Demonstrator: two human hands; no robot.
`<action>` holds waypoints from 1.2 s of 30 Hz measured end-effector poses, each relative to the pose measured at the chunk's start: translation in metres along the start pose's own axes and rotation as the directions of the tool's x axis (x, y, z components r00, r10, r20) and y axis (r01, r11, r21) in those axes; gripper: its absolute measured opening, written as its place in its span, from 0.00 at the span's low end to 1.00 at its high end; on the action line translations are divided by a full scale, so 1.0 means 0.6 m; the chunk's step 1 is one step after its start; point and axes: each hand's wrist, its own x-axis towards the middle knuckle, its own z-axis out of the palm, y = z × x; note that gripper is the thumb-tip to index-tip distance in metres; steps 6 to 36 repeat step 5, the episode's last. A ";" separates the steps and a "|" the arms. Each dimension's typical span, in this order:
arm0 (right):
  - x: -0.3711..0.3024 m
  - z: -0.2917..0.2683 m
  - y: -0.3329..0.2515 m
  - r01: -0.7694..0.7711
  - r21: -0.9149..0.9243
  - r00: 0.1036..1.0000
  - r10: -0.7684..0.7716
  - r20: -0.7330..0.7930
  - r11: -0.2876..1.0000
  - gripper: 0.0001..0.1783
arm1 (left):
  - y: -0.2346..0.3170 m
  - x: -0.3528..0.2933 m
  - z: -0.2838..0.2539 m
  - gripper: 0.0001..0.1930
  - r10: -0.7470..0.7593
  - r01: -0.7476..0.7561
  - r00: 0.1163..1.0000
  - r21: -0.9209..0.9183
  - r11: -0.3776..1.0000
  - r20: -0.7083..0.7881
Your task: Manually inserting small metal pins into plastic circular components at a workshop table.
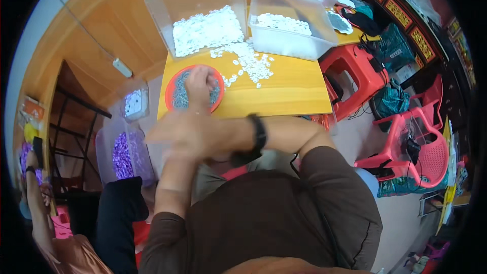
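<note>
My left hand (200,80) is over the red round bowl (168,102), its fingers curled down among many small dark metal pieces (178,95), perhaps pins or screws. Whatever its fingertips hold is hidden. Across my left forearm reaches my right hand (185,134), wearing a dark band at the wrist; motion smears its fingers. Beyond the bowl, small white oval pieces (253,66) lie scattered on the yellow wooden table (284,94). More of them fill a clear plastic bin (160,12) at the far left and a second clear bin (324,35) beside it.
Left of the table stand a clear tub of purple packets (123,156) and a smaller clear box (136,105). Another person's arm (38,203) shows at the left edge. On the right are a red stool (357,76) and a pink plastic chair (431,155).
</note>
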 end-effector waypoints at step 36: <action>0.023 0.133 -0.077 -0.014 0.150 0.884 -0.058 0.464 0.989 0.28 | 0.011 0.088 -0.025 0.11 -0.292 0.273 0.955 -0.223 0.936 -0.058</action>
